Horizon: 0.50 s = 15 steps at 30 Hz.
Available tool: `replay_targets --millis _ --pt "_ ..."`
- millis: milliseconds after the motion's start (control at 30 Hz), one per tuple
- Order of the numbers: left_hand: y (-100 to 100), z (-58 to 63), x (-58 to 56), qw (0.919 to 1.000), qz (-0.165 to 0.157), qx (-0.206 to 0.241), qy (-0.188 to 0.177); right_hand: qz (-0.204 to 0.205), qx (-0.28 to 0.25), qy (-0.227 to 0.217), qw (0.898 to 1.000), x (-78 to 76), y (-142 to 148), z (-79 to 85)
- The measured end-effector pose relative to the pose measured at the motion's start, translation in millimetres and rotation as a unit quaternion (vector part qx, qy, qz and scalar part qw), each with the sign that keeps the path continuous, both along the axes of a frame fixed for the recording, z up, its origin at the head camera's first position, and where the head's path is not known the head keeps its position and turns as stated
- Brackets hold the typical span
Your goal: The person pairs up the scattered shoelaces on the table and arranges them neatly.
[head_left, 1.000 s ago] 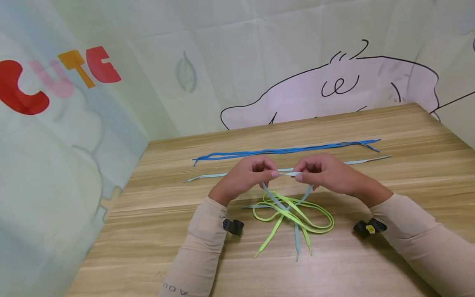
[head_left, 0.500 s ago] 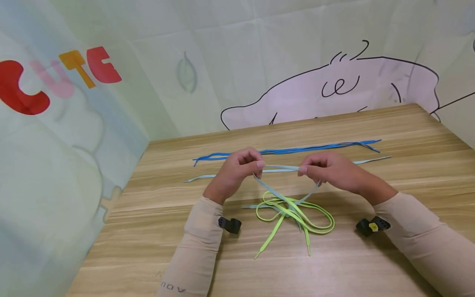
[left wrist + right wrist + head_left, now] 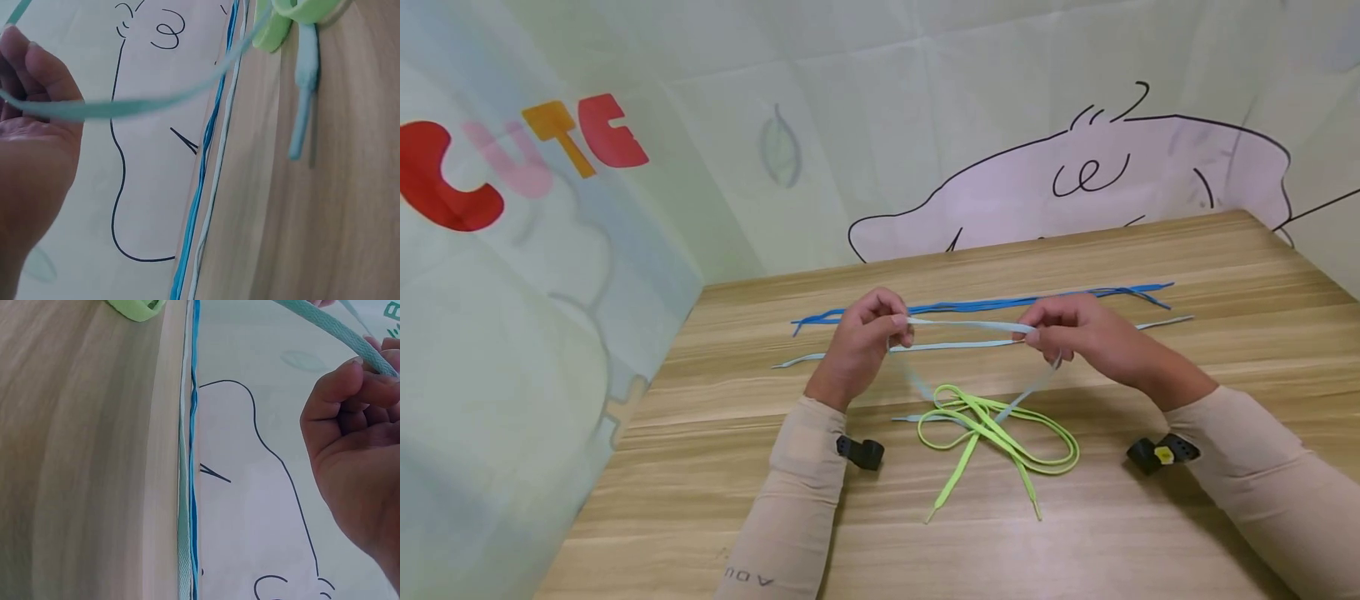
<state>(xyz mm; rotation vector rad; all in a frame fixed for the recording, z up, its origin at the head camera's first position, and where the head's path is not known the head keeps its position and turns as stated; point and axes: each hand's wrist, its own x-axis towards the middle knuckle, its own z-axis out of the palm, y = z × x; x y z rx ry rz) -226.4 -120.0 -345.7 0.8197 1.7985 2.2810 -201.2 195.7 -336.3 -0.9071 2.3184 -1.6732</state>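
Observation:
A light blue flat shoelace [image 3: 966,324] spans the gap between two raised hands. My left hand [image 3: 861,350] pinches it between thumb and fingers; my right hand [image 3: 1082,337] pinches its other side. From both hands the lace hangs down in a loop towards a lime green shoelace [image 3: 952,482], which lies on the table in loose loops with two ends pointing at me. One tip of the light blue lace pokes out left of the green loops. The left wrist view shows the held lace [image 3: 125,109] curving away from the palm; the right wrist view shows it [image 3: 331,326] reaching the fingertips.
Behind the hands, another light blue shoelace [image 3: 958,346] lies straight across the wooden table [image 3: 760,500]. Farther back runs a bundle of blue shoelaces [image 3: 977,307]. A printed cloth [image 3: 737,208] hangs along the table's back and left edges.
Both hands have moved apart and slightly up, lengthening the light blue span between them. The light blue end that lay in front of the green shoelace has been drawn up out of sight.

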Motion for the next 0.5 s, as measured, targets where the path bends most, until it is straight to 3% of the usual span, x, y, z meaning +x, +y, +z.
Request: replay_targets --millis 233,400,500 --pt "-1.5 -3.4 -1.8 0.9996 0.01 0.024 -0.011 -0.003 -0.05 -0.014 0.999 -2.3 1.5 -1.6" --pt "-1.6 -3.7 -2.5 0.9979 0.057 -0.007 -0.028 0.017 -0.109 -0.042 0.993 -4.7 1.6 -4.0" --pt "-2.6 -3.9 -3.0 0.9959 0.077 -0.027 -0.038 0.023 -0.117 -0.047 0.992 -6.1 2.6 -5.1"
